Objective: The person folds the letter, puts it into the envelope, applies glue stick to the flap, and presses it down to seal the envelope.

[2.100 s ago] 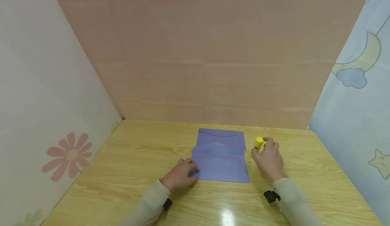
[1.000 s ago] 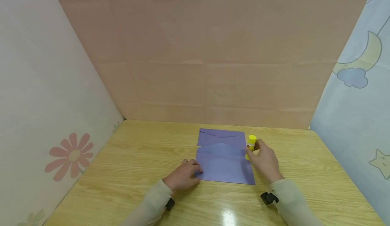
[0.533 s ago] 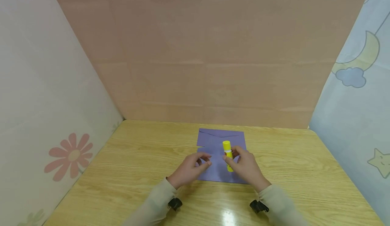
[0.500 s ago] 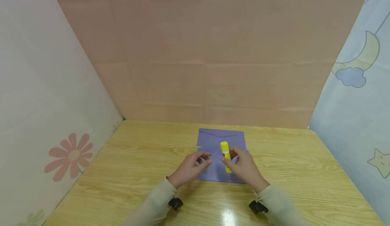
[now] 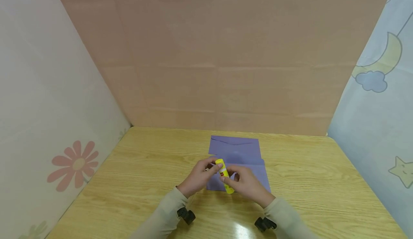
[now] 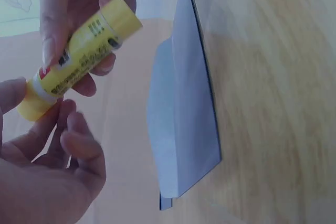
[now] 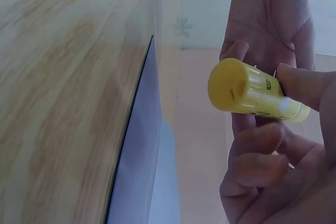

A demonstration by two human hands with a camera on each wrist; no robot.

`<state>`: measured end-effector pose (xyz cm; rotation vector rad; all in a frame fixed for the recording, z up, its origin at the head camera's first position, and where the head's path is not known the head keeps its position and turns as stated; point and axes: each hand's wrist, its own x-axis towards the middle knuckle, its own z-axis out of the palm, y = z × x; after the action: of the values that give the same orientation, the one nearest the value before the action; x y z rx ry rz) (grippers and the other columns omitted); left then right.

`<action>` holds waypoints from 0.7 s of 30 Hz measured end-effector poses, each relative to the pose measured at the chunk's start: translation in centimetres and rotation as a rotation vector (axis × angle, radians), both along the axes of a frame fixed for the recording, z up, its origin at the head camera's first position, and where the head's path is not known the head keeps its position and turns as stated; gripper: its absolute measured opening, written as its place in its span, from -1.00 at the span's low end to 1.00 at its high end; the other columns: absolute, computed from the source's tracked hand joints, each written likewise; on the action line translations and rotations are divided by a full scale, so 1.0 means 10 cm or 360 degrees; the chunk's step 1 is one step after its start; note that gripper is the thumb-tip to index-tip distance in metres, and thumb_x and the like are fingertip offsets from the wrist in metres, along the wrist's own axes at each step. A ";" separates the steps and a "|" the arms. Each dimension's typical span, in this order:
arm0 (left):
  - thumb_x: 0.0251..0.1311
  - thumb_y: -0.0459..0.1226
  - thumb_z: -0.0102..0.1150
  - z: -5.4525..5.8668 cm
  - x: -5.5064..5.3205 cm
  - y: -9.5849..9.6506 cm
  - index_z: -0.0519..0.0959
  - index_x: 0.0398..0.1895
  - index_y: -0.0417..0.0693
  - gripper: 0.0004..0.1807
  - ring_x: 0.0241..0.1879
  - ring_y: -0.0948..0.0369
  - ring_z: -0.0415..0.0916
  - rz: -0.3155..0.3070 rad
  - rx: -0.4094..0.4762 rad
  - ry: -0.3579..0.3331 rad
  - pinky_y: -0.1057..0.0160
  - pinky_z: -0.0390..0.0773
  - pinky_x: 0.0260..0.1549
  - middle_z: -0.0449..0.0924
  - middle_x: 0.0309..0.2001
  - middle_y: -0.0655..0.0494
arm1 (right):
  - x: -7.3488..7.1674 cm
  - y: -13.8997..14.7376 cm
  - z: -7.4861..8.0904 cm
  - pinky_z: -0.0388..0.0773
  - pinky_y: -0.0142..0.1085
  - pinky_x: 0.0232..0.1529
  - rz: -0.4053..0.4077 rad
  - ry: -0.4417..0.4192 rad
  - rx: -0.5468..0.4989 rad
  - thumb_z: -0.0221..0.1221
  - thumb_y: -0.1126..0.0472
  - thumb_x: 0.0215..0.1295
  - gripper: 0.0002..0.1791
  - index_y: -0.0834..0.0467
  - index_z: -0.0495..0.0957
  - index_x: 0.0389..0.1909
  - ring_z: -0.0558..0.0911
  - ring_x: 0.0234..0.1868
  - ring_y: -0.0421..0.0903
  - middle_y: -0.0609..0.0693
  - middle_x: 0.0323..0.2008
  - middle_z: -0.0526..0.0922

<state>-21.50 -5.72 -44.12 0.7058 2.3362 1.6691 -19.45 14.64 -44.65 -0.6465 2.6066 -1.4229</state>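
A yellow glue stick [image 5: 224, 177] with a white band is held tilted above the near purple envelope [image 5: 255, 174]. My left hand [image 5: 197, 177] pinches its capped upper end between thumb and fingers. Around the lower body of the tube curl the thumb and fingers of my right hand [image 5: 246, 185]. In the left wrist view the label of the glue stick [image 6: 79, 56] faces the camera, with the left fingers at the cap. The right wrist view shows the bottom end of the glue stick [image 7: 231, 85]. The envelope's flap lies opened away from me.
A second purple envelope [image 5: 233, 146], its flap folded down, lies behind the near one, partly covered by it. Both rest on a wooden table [image 5: 155, 149]. Paper-covered walls stand behind [image 5: 206, 70] and at both sides.
The glue stick has been picked up from the table's right side by my right hand and carried left over the near envelope. My left hand has left the envelope and taken hold of the cap.
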 end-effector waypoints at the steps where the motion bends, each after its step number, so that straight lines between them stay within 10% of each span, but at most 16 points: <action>1: 0.51 -0.06 -0.01 0.00 0.00 0.00 0.59 0.10 -0.09 -0.64 -0.06 -0.12 0.48 0.0015 0.0003 0.0005 0.02 0.54 -0.13 0.58 -0.06 0.06 | 0.00 -0.01 0.00 0.47 -0.33 -0.64 -0.0012 0.0005 0.0013 0.25 -0.04 0.37 -0.68 0.12 0.68 -0.10 0.46 -0.65 -0.22 -0.10 -0.32 0.63; 21: 0.43 -0.06 0.13 -0.07 0.00 0.02 0.66 -0.04 -0.05 -0.70 -0.16 0.17 0.46 0.0178 0.0022 -0.0039 0.20 0.50 -0.20 0.59 -0.10 0.06 | 0.02 -0.12 -0.05 0.47 -0.36 -0.57 -0.0223 0.0052 0.0079 0.45 0.03 0.14 -0.68 0.12 0.53 -0.39 0.49 -0.53 -0.20 -0.11 -0.48 0.56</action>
<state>-21.47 -5.49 -44.80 0.5631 2.3896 1.7306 -19.24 13.48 -45.15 -0.4936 2.7522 -1.3897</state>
